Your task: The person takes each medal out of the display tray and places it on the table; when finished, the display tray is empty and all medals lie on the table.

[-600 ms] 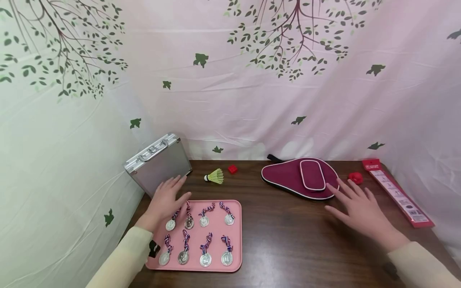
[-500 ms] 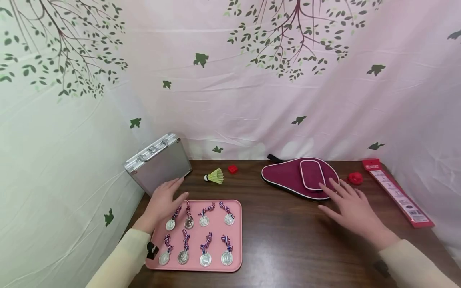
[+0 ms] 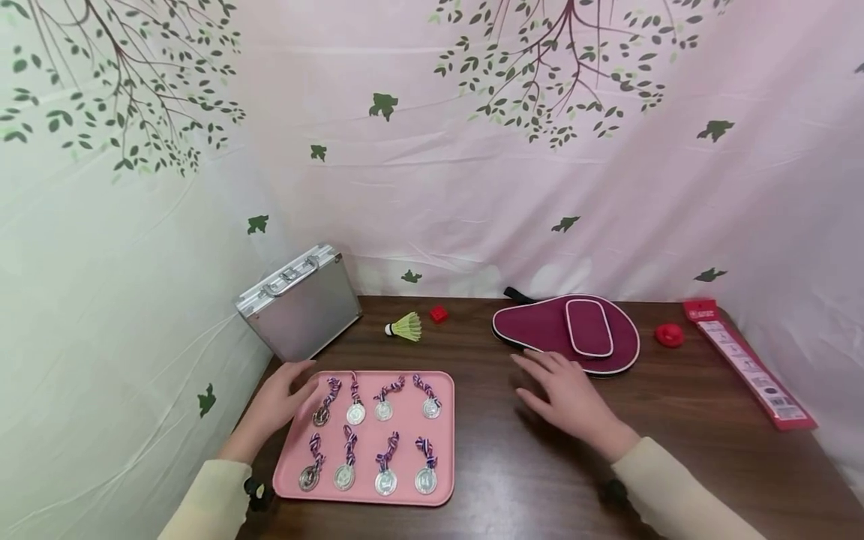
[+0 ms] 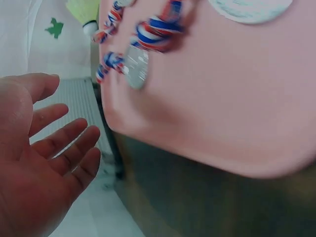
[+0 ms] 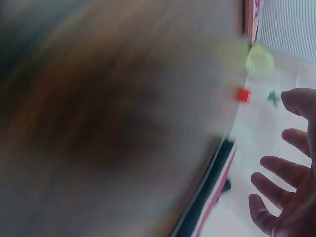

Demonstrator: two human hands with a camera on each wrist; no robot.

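My left hand (image 3: 275,401) hovers by the upper left corner of a pink tray (image 3: 442,435), fingers spread and holding nothing. On the tray lie two rows of round medals, each with a knotted red, white and blue ribbon; one medal (image 3: 322,415) is nearest that hand. In the left wrist view the palm (image 4: 29,182) faces the tray's edge. My right hand (image 3: 570,397), also holding nothing, is over the table just in front of a maroon paddle case (image 3: 533,324), its fingertips overlapping the case's lower edge in the head view.
A silver metal case (image 3: 307,311) stands behind the tray at left. Along the back lie a yellow shuttlecock (image 3: 407,327) and a small red block (image 3: 439,313). At right are a round red object (image 3: 670,335) and a long red package (image 3: 749,367). Fabric walls enclose the table.
My right hand has moved left, from the right side of the paddle case to in front of it. The left hand has drawn back down and left. The head view has shifted slightly.
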